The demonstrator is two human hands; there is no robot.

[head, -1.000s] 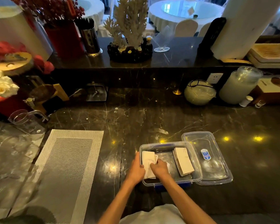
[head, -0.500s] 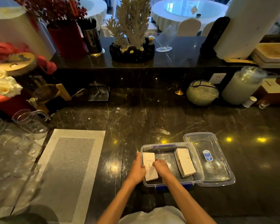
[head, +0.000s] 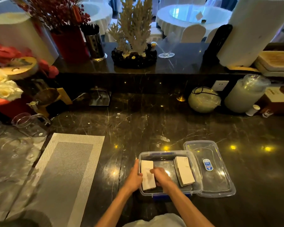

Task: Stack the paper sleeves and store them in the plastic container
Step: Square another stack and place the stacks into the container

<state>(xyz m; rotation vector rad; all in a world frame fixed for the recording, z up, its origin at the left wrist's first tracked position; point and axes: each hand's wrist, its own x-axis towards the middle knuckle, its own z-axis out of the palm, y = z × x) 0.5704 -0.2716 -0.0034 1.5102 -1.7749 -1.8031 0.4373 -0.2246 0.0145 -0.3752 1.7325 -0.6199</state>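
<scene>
My left hand (head: pixel 134 178) and right hand (head: pixel 161 176) press one stack (head: pixel 147 175) of sleeves between them, at the left end inside the container (head: pixel 197 181). A second stack (head: pixel 184 172) leans at its right end. The lid (head: pixel 220 182) lies just beside, on the counter (head: pixel 154 125).

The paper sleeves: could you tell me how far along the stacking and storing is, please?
Done: one stack of sleeves already lies in the right side of the plastic container. In hand: the left hand and right hand press a second stack into the left side. Left: letting go, and perhaps fitting the lid, which lies beside the container.
</scene>
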